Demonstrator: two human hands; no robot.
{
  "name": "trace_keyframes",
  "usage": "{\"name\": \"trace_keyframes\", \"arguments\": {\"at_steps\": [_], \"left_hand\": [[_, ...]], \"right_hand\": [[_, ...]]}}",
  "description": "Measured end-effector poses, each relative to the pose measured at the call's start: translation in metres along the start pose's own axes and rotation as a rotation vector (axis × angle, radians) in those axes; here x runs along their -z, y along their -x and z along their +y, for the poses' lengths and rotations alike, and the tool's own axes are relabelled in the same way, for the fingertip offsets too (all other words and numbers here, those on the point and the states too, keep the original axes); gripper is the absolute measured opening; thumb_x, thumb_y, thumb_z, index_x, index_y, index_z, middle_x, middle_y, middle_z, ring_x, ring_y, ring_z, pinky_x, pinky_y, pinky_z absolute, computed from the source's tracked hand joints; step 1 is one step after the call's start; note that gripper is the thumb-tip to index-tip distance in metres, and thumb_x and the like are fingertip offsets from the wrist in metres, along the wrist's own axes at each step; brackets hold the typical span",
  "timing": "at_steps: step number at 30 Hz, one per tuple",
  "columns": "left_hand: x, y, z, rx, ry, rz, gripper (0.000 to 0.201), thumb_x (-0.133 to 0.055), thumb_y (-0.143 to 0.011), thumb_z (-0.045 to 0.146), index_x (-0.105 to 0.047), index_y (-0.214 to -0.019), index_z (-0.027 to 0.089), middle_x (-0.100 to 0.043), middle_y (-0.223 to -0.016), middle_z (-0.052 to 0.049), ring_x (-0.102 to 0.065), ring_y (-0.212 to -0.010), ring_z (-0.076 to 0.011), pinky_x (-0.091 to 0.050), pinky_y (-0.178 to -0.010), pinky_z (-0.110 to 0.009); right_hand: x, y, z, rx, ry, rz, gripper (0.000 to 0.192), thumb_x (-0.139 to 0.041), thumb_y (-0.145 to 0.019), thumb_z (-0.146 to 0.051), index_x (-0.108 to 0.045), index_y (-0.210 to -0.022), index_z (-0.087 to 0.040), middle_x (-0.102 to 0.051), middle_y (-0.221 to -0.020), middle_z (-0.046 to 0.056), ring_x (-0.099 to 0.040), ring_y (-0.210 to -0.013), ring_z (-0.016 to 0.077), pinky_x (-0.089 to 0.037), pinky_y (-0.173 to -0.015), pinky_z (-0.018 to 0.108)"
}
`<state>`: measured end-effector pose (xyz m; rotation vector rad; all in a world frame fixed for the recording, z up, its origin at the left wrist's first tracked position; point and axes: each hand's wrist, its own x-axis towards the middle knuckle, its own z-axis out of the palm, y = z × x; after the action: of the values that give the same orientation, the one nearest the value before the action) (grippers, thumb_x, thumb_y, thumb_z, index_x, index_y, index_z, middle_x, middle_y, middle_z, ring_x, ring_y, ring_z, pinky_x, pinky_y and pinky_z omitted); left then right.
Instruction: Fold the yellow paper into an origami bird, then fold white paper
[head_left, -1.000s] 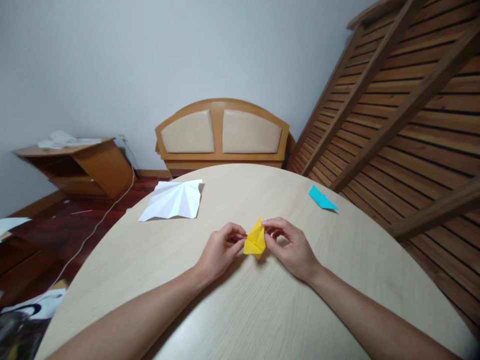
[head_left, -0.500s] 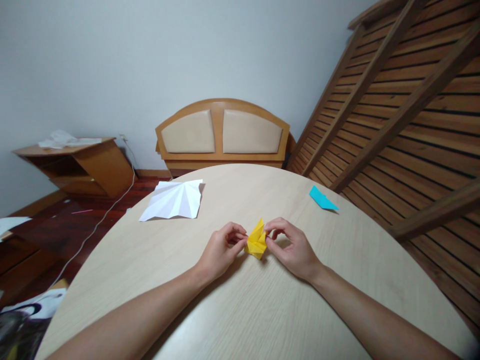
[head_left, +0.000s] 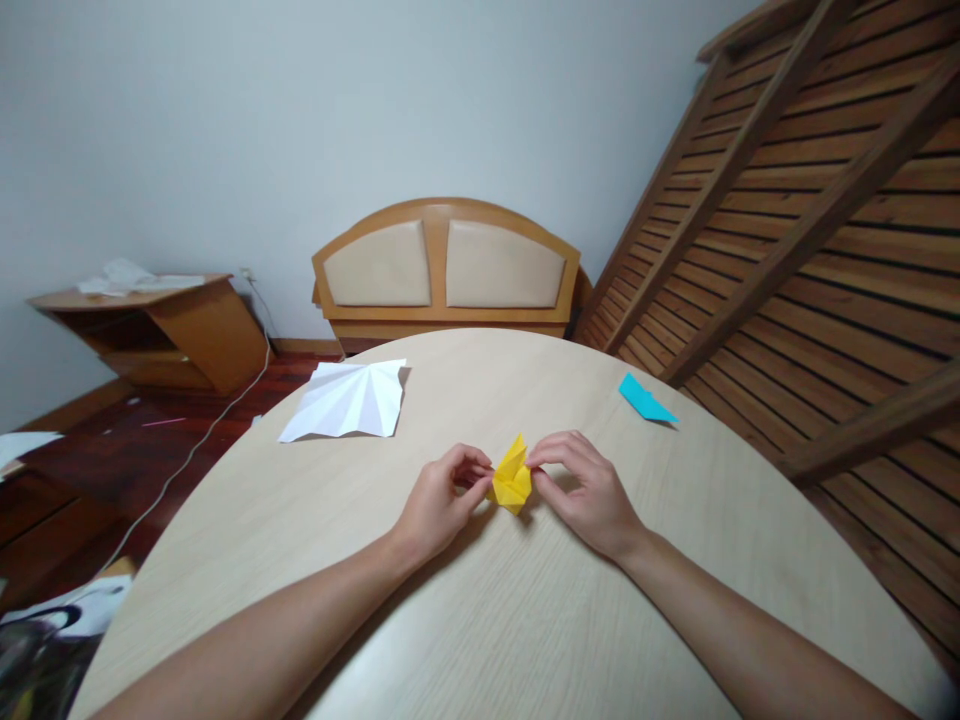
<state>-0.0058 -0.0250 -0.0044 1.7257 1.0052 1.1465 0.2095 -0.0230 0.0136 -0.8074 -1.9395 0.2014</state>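
Together left hand (head_left: 439,497) and right hand (head_left: 585,492) pinch yellow paper (head_left: 512,478).

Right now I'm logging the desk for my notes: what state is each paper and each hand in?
yellow paper: folded small, pinched from both sides, low over the table
left hand: fingers shut on the yellow paper's left edge
right hand: fingers shut on its right edge
white paper: unfolded, creased in a fan, lying on the table
blue paper: folded flat, lying untouched
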Motion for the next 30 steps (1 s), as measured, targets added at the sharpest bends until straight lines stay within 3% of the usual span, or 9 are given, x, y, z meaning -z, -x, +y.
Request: {"name": "trace_keyframes", "arguments": {"at_steps": [9,23,30], "left_hand": [[0.0008,0.0027,0.0055,-0.064,-0.144,0.015,0.008,-0.058,-0.088,0.019,-0.063,-0.095,0.017,-0.072,-0.089,-0.004,-0.069,-0.077,-0.0143,-0.058,-0.069,-0.026],[0.0021,0.0022,0.0058,-0.084,-0.181,0.060,0.010,-0.057,-0.088,0.020,-0.063,-0.095,0.017,-0.073,-0.090,-0.005,-0.070,-0.078,-0.0150,-0.059,-0.068,-0.026],[0.0016,0.0021,0.0054,-0.075,-0.184,0.044,0.009,-0.057,-0.088,0.020,-0.063,-0.094,0.017,-0.073,-0.092,-0.005,-0.070,-0.077,-0.0146,-0.059,-0.066,-0.025]], "right_hand": [[0.0001,0.0007,-0.0006,-0.033,0.010,-0.020,0.016,-0.063,-0.088,-0.013,-0.066,-0.096,-0.026,-0.070,-0.093,0.004,-0.065,-0.092,0.0238,-0.054,-0.082,0.043],[0.0003,0.0007,-0.0047,-0.061,-0.058,-0.061,0.017,-0.065,-0.085,-0.013,-0.066,-0.096,-0.026,-0.074,-0.097,0.004,-0.069,-0.094,0.0237,-0.055,-0.086,0.043],[-0.0070,0.0039,-0.0049,-0.239,-0.117,0.000,0.011,-0.069,-0.088,-0.025,-0.067,-0.098,-0.025,-0.075,-0.096,0.005,-0.069,-0.087,0.0217,-0.057,-0.078,0.038]]}}
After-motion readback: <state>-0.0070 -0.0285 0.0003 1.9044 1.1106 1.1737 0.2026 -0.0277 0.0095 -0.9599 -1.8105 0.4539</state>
